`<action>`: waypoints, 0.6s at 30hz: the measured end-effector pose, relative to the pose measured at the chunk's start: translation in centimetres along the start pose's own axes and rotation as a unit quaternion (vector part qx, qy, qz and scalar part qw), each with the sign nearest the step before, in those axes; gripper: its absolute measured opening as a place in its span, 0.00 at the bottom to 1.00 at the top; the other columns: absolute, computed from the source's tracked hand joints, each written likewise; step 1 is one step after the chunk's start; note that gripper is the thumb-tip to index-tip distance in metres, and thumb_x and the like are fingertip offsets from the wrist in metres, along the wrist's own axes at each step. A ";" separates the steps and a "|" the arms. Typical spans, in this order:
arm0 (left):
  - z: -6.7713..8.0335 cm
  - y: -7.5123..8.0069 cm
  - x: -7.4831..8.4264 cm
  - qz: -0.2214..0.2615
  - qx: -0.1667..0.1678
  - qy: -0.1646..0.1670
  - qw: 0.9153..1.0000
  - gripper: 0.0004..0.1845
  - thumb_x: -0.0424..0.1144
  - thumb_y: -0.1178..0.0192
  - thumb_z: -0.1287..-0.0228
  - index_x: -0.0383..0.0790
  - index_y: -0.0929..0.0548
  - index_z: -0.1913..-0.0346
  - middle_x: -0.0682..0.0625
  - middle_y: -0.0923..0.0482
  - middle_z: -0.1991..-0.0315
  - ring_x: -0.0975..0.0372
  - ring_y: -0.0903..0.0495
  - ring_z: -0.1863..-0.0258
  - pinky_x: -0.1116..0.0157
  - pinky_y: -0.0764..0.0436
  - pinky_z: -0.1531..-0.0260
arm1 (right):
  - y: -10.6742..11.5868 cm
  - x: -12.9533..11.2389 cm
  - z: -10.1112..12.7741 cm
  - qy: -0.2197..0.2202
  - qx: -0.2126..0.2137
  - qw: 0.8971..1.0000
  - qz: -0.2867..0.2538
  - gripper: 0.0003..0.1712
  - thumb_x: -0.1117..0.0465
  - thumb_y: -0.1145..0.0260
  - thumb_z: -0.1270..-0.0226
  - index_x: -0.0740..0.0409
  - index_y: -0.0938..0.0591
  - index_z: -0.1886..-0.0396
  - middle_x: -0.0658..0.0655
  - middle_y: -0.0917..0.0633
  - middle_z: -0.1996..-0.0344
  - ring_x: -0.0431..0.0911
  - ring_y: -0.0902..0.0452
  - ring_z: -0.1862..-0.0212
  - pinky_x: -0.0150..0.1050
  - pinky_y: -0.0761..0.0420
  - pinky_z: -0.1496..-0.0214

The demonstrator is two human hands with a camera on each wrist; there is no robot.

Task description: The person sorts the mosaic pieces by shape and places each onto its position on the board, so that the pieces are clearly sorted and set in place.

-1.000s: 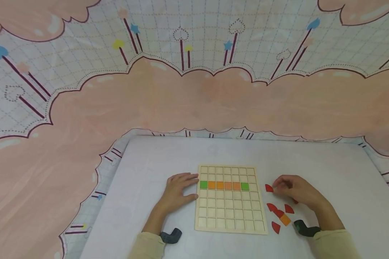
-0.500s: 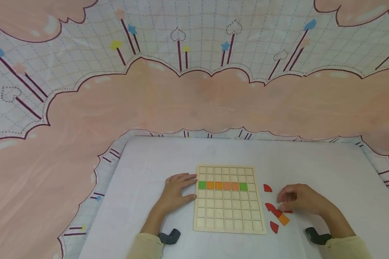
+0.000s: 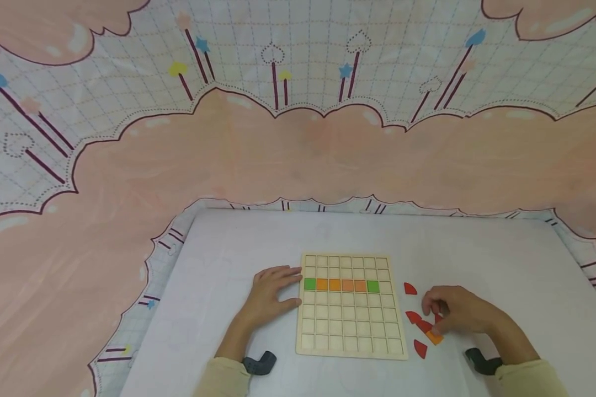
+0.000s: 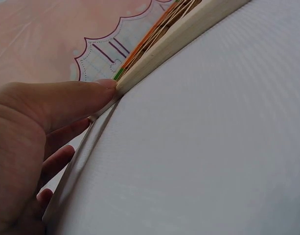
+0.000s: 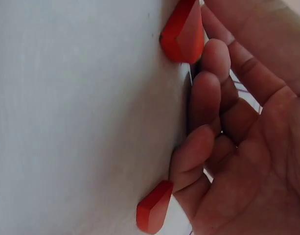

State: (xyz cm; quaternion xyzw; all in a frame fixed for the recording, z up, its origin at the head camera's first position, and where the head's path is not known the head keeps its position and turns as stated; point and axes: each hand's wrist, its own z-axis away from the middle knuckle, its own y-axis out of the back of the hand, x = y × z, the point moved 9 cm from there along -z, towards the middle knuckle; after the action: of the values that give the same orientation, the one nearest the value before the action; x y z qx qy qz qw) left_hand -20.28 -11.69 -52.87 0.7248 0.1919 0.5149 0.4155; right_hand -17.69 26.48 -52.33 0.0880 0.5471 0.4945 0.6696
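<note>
A square wooden grid board (image 3: 350, 344) lies on the white table, with a row of green, orange and peach tiles (image 3: 347, 285) across its cells. My left hand (image 3: 270, 292) rests at the board's left edge, thumb and fingers extended; in the left wrist view the thumb (image 4: 81, 98) touches the board's corner. My right hand (image 3: 459, 309) bends over red quarter-circle pieces (image 3: 420, 348) right of the board. One red piece (image 3: 437, 318) shows between its thumb and index finger, and the thumb tip overlaps an orange square tile (image 3: 434, 338). In the right wrist view, a red piece (image 5: 184, 36) sits right beside the fingertips.
Another red quarter-circle piece (image 3: 410, 289) lies apart, nearer the board's upper right. Dark wrist devices (image 3: 260, 363) are at both cuffs. Behind the white table (image 3: 248, 237) hangs a pink patterned cloth (image 3: 298, 160).
My right hand has moved down from the uppermost red piece to the lower cluster, shifting slightly left in the last half second. My left hand stays at the board's edge.
</note>
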 end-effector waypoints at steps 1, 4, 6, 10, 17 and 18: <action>0.0 0.1 0.1 -0.001 0.002 -0.003 1.000 0.29 0.50 0.27 0.41 0.49 0.17 0.36 0.58 0.24 0.30 0.54 0.31 0.28 0.42 0.42 0.29 | 0.1 0.0 0.0 -0.002 0.002 1.000 0.002 0.16 0.57 0.18 0.50 0.45 0.18 0.65 0.48 0.22 0.73 0.40 0.28 0.68 0.32 0.27 0.69; -0.1 0.3 0.2 -0.002 0.006 -0.006 1.000 0.29 0.50 0.27 0.42 0.49 0.17 0.36 0.57 0.24 0.30 0.53 0.31 0.28 0.41 0.42 0.29 | 0.5 0.1 -0.2 -0.006 0.013 1.000 0.000 0.11 0.58 0.23 0.42 0.46 0.18 0.64 0.47 0.22 0.74 0.39 0.28 0.69 0.32 0.26 0.69; -0.1 0.3 0.2 -0.002 0.005 -0.004 1.000 0.29 0.50 0.28 0.41 0.49 0.17 0.36 0.57 0.24 0.30 0.53 0.31 0.28 0.41 0.42 0.29 | 0.8 0.1 -0.2 -0.006 0.022 1.000 -0.006 0.08 0.59 0.25 0.39 0.47 0.17 0.63 0.48 0.23 0.75 0.39 0.28 0.70 0.32 0.26 0.70; 0.0 0.2 0.2 0.000 -0.005 0.005 1.000 0.29 0.50 0.28 0.41 0.49 0.17 0.36 0.58 0.25 0.29 0.53 0.32 0.27 0.42 0.43 0.28 | 1.0 0.1 -0.1 -0.005 0.029 0.999 -0.017 0.09 0.57 0.24 0.40 0.48 0.16 0.62 0.48 0.23 0.76 0.39 0.29 0.70 0.32 0.29 0.70; 0.1 0.1 0.2 0.000 -0.003 0.000 1.000 0.29 0.50 0.28 0.41 0.49 0.17 0.36 0.58 0.25 0.29 0.53 0.32 0.27 0.41 0.43 0.28 | 0.8 0.4 -0.4 -0.012 0.020 0.999 -0.024 0.16 0.55 0.19 0.47 0.49 0.16 0.61 0.48 0.23 0.77 0.40 0.29 0.73 0.32 0.31 0.72; 0.1 0.2 0.2 -0.001 -0.003 0.001 1.000 0.29 0.50 0.28 0.41 0.49 0.17 0.36 0.58 0.25 0.29 0.53 0.32 0.27 0.41 0.43 0.28 | 0.9 0.5 -0.5 -0.013 0.022 0.999 -0.024 0.16 0.55 0.19 0.47 0.49 0.16 0.61 0.48 0.23 0.78 0.40 0.29 0.73 0.32 0.31 0.72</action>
State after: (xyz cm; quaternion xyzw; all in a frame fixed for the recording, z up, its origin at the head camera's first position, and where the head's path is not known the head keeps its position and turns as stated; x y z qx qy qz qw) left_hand -20.17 -11.66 -52.63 0.7226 0.1917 0.5160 0.4181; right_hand -18.66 27.07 -52.25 0.0960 0.5514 0.4651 0.6859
